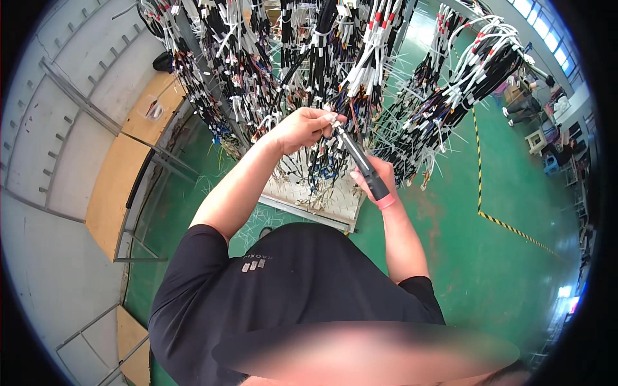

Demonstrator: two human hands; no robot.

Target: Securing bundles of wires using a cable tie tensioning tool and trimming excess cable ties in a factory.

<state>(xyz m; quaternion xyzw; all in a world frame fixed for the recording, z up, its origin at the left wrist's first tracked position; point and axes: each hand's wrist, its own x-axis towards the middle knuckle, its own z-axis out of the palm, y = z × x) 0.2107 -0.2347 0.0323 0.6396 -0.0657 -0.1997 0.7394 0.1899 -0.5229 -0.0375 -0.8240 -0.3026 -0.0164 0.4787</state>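
My right hand (380, 175) is wrapped round a slim black cylindrical tool (359, 157) with a pale stripe on its side and a pinkish-red rear end. Its kind I cannot make out. The tool's tip points up and left, to the fingers of my left hand (308, 128). Those fingers are pinched on a small white connector (334, 119) at the hanging wires. Whether the tip touches the connector is too small to tell. Around both hands hang dense bundles of black and white wire harnesses (322, 58), with many small plugs on their ends.
The harnesses hang from a metal rack above a pale base board (341, 209). More bundles (467, 80) spread to the right. Wooden-topped tables (119, 186) stand along the left wall. Yellow-black tape (478, 167) marks the green floor; other people (541, 100) sit at the far right.
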